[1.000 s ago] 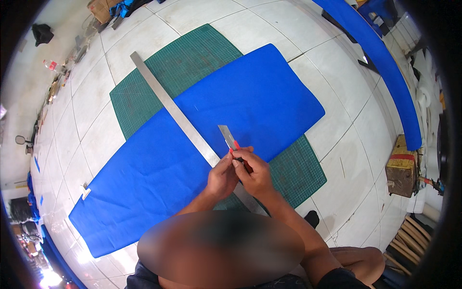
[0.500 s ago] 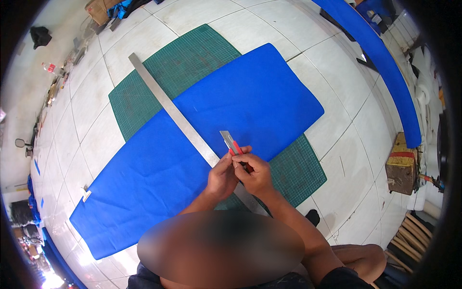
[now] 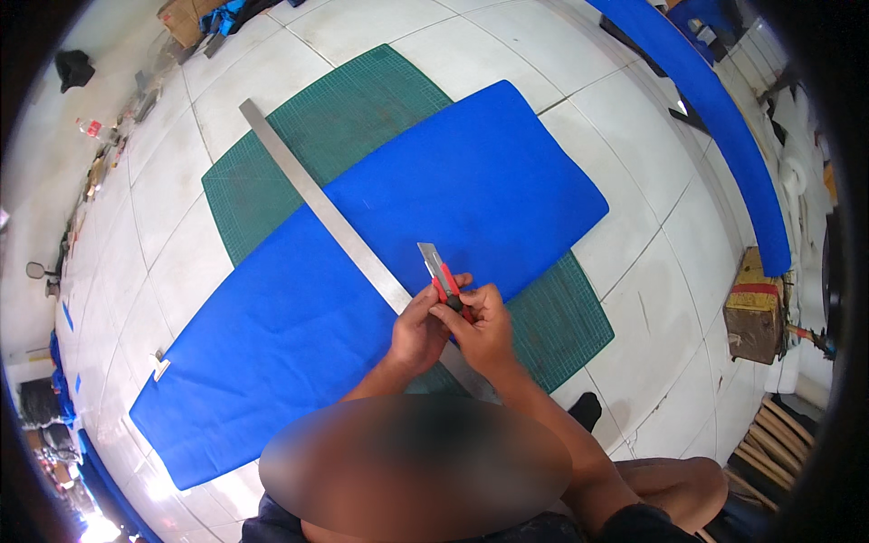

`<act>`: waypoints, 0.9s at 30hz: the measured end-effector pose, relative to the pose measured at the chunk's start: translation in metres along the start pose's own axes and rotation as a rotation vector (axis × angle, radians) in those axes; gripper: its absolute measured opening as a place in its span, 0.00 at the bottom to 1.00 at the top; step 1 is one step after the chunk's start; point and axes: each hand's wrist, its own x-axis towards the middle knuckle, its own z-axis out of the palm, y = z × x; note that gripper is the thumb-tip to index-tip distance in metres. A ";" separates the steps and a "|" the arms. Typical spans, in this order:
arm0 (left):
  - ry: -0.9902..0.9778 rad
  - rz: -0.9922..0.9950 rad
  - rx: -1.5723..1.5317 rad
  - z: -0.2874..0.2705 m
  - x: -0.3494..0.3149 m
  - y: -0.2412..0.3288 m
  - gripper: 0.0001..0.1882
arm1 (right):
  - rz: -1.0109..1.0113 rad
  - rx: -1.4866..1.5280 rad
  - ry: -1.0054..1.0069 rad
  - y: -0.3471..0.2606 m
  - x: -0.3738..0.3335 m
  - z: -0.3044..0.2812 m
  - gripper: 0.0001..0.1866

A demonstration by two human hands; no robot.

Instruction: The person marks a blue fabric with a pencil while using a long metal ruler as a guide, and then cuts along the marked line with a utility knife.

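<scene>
Knife [image 3: 441, 274] in both hands' grip, blade over ruler [image 3: 326, 217].

A brown cardboard box [image 3: 757, 312] sits on the white tiled floor [image 3: 652, 235], right of the mat.

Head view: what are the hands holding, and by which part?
Both the left hand and the right hand hold a red utility knife by its handle, blade end pointing away over the blue sheet.
</scene>
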 end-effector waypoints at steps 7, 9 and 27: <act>0.066 0.026 -0.002 -0.004 0.000 -0.004 0.29 | -0.308 -0.341 -0.080 0.001 0.002 -0.006 0.17; 0.062 -0.014 -0.019 -0.007 0.001 -0.007 0.28 | -0.247 -0.257 -0.082 0.005 0.001 -0.009 0.17; 0.525 0.050 0.410 -0.024 0.015 -0.015 0.15 | 0.463 -0.542 -0.132 0.016 0.009 -0.213 0.14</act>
